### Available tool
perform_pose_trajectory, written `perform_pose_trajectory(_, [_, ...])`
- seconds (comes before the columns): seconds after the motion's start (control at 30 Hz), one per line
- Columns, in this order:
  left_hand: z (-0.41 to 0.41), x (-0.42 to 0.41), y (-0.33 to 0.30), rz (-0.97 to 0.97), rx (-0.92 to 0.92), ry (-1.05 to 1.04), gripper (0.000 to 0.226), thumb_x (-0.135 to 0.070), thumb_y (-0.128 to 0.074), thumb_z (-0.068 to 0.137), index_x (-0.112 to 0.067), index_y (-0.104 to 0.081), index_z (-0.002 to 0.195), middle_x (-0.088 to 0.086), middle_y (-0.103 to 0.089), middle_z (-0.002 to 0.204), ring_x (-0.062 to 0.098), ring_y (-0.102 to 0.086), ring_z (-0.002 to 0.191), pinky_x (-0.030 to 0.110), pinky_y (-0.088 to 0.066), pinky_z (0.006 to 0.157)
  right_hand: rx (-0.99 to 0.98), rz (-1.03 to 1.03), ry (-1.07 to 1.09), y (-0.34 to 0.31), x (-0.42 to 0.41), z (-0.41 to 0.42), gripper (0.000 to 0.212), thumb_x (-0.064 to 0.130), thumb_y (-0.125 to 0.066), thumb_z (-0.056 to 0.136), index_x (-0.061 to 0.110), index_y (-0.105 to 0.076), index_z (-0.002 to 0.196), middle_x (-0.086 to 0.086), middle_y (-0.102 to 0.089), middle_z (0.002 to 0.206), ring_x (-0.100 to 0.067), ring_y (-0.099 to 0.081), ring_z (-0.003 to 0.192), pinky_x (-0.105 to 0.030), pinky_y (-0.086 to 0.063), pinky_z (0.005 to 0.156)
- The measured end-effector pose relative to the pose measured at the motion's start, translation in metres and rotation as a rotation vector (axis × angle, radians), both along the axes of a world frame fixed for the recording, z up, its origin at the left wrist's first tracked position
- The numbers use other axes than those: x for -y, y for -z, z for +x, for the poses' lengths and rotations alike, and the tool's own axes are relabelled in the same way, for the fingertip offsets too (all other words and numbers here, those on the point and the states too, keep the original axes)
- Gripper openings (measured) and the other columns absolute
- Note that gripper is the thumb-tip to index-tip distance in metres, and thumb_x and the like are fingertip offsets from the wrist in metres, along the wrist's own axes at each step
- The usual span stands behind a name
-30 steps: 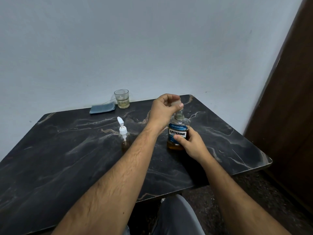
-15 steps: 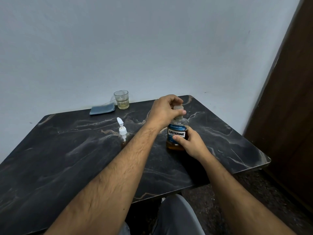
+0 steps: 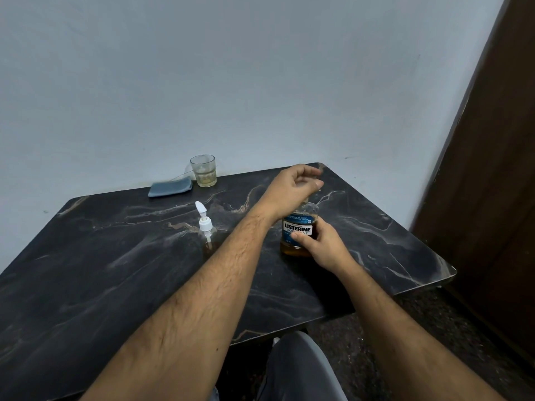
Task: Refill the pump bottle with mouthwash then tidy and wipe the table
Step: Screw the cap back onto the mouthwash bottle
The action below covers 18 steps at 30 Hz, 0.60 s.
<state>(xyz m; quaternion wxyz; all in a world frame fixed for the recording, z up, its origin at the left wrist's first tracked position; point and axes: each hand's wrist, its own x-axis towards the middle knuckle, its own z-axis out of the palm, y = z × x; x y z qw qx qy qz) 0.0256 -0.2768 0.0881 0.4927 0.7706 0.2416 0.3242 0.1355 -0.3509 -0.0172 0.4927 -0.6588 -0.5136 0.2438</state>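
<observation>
The mouthwash bottle (image 3: 298, 227), clear with a blue label and amber liquid, stands upright on the dark marble table (image 3: 115, 270). My right hand (image 3: 321, 244) grips its body from the right. My left hand (image 3: 292, 188) is closed over the bottle's top; the cap is hidden under my fingers. The pump bottle (image 3: 207, 235), small and clear with a white pump head and a little amber liquid, stands to the left of my left forearm and apart from it.
A glass (image 3: 203, 170) with pale liquid and a folded blue cloth (image 3: 170, 187) sit by the wall at the table's back edge. A dark brown door (image 3: 492, 183) stands close to the table's right corner. My knee shows below the front edge.
My left hand has come down onto the bottle's top and turned, its fingers now covering the cap. The right hand and the bottle stay in place.
</observation>
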Motion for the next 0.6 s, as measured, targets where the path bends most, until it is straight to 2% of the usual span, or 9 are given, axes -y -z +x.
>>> perform_pose_trajectory(0.1, [-0.002, -0.004, 0.006, 0.024, 0.026, -0.049, 0.023, -0.017, -0.069, 0.091, -0.018, -0.067, 0.114, -0.001, -0.071, 0.116, 0.008, -0.067, 0.107, 0.027, -0.055, 0.091, 0.002, -0.008, 0.005, 0.001, 0.000, 0.000, 0.040, 0.029, -0.073, 0.088, 0.023, -0.056, 0.124, 0.006, -0.068, 0.118, -0.009, -0.063, 0.109, -0.033, -0.050, 0.099])
perform_pose_trajectory(0.3, [-0.015, -0.015, 0.018, 0.058, 0.073, -0.217, 0.033, -0.030, -0.084, 0.075, -0.025, -0.071, 0.105, -0.011, -0.068, 0.094, 0.006, -0.064, 0.091, 0.031, -0.056, 0.087, 0.005, 0.004, -0.002, 0.001, 0.000, 0.001, 0.042, 0.029, -0.072, 0.088, 0.025, -0.055, 0.126, 0.008, -0.067, 0.117, -0.006, -0.062, 0.108, -0.030, -0.049, 0.097])
perform_pose_trajectory(0.4, [-0.015, -0.013, 0.020, 0.054, 0.090, -0.227, 0.030, -0.028, -0.084, 0.075, -0.026, -0.071, 0.103, -0.008, -0.069, 0.094, 0.007, -0.064, 0.088, 0.032, -0.057, 0.087, 0.015, 0.018, 0.005, 0.003, -0.001, 0.002, 0.043, 0.031, -0.074, 0.087, 0.024, -0.056, 0.125, 0.007, -0.068, 0.117, -0.008, -0.063, 0.108, -0.033, -0.050, 0.098])
perform_pose_trajectory(0.6, [-0.023, -0.012, 0.015, 0.057, 0.095, -0.201, 0.026, -0.019, -0.081, 0.080, -0.019, -0.071, 0.104, -0.005, -0.072, 0.097, 0.008, -0.067, 0.093, 0.023, -0.056, 0.085, 0.015, 0.005, 0.007, 0.002, -0.001, 0.002, 0.044, 0.032, -0.073, 0.087, 0.023, -0.056, 0.127, 0.005, -0.068, 0.120, -0.010, -0.062, 0.110, -0.034, -0.049, 0.100])
